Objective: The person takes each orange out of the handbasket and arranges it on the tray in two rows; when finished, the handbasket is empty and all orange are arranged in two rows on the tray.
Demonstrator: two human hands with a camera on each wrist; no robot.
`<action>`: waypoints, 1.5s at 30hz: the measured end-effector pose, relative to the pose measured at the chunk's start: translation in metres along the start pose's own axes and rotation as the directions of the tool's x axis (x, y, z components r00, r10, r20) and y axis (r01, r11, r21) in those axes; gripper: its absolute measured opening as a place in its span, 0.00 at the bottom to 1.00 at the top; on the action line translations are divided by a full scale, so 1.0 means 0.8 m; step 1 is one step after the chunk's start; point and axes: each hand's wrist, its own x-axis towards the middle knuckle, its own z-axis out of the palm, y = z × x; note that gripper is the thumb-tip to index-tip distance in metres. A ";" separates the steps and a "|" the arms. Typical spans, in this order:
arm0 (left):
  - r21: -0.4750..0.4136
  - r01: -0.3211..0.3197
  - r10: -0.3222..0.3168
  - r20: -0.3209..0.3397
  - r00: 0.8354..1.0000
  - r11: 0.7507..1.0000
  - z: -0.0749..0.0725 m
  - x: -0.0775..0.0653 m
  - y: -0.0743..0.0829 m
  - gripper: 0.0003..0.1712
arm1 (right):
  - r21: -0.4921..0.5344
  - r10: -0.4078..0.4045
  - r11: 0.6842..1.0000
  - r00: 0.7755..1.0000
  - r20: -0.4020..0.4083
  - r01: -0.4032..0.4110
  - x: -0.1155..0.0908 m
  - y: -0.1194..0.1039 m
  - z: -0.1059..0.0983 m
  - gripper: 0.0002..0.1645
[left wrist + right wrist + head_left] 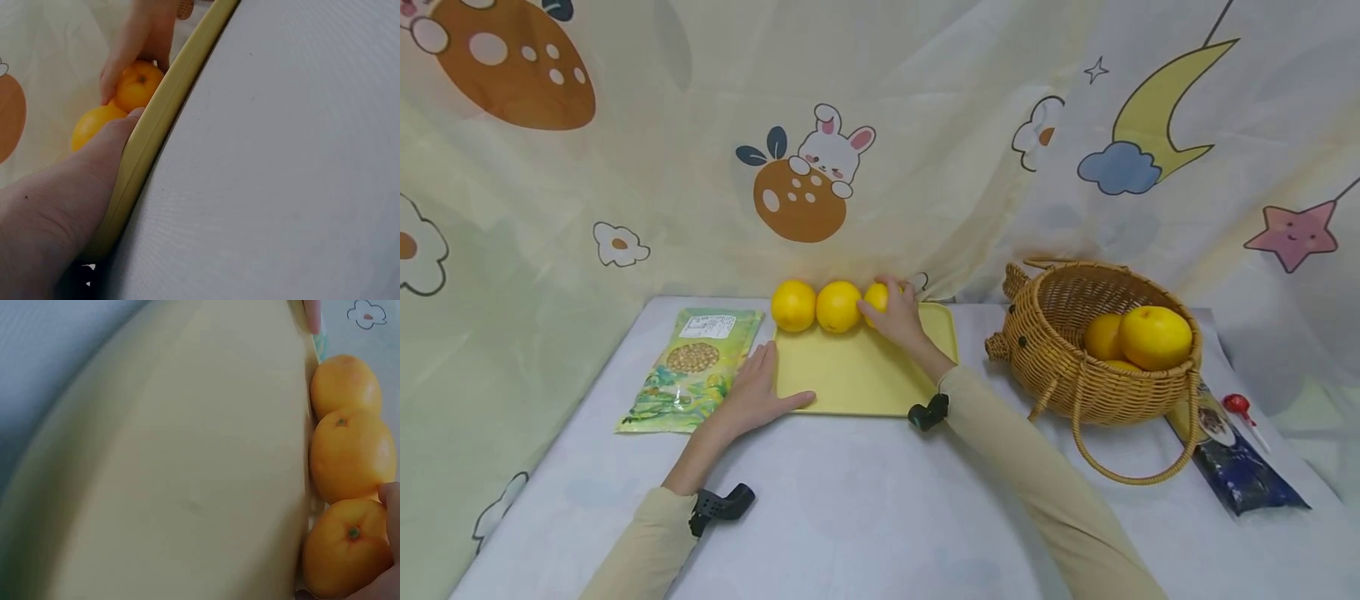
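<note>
Three oranges stand in a row along the far edge of a yellow tray (850, 375). The left orange (793, 306) and the middle orange (838, 306) sit side by side. My right hand (902, 317) grips the right orange (876, 297), its fingers and thumb curved round it. In the right wrist view this orange (342, 550) is close against the middle orange (352, 456). My left hand (758, 396) rests at the tray's near left corner, fingers extended along the left side and thumb along the front edge.
A green and yellow bag of beans (692, 367) lies left of the tray. On the right stands a wicker pig basket (1060, 375) holding several oranges (1155, 337), its handle hanging forward. Beside it lie a dark blue packet (1243, 471) and a red lollipop (1236, 404).
</note>
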 end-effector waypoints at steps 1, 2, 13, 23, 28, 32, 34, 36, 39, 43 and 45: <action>-0.001 0.003 -0.003 0.001 1.000 1.000 0.000 0.000 0.000 0.74 | -0.004 -0.005 1.000 1.000 -0.002 0.005 0.000 0.001 0.001 0.34; 0.000 0.005 -0.005 0.001 1.000 1.000 -0.001 -0.001 -0.001 0.75 | -0.007 -0.010 1.000 1.000 -0.003 0.010 0.000 0.001 0.002 0.34; 0.000 0.006 -0.006 -0.007 1.000 1.000 -0.001 -0.002 -0.002 0.74 | 0.013 -0.017 1.000 1.000 -0.019 0.017 0.000 0.001 0.004 0.36; -0.011 0.010 -0.010 0.003 1.000 1.000 -0.001 -0.003 0.001 0.75 | 0.069 0.013 0.998 0.998 -0.067 -0.009 -0.001 -0.002 0.000 0.38; -0.005 -0.004 0.004 -0.007 1.000 1.000 -0.002 -0.002 0.002 0.74 | 0.091 0.039 0.995 0.996 -0.080 -0.032 -0.008 -0.004 -0.010 0.40; -0.004 -0.015 0.015 -0.022 1.000 1.000 0.001 -0.003 0.002 0.74 | 0.133 -0.017 0.991 0.997 -0.077 0.027 -0.029 -0.005 -0.035 0.40; 0.000 -0.018 0.018 -0.024 1.000 1.000 0.005 -0.003 0.001 0.74 | 0.137 -0.081 0.987 0.995 -0.065 0.090 -0.049 -0.005 -0.051 0.38; 0.004 -0.020 0.020 -0.028 0.999 1.000 0.008 -0.003 0.000 0.74 | 0.136 -0.153 0.978 0.987 -0.037 0.157 -0.075 -0.006 -0.069 0.37; 0.014 -0.022 0.022 -0.027 0.999 1.000 0.011 -0.003 -0.001 0.73 | 0.137 -0.271 0.954 0.962 0.019 0.266 -0.121 -0.007 -0.096 0.32; 0.020 -0.033 0.033 -0.035 0.999 0.999 0.009 -0.002 -0.001 0.73 | 0.094 -0.421 0.905 0.904 0.069 0.414 -0.176 0.004 -0.129 0.27; 0.022 -0.035 0.036 -0.037 0.999 0.999 0.007 -0.001 0.000 0.73 | 0.074 -0.472 0.881 0.879 0.067 0.467 -0.194 0.011 -0.144 0.24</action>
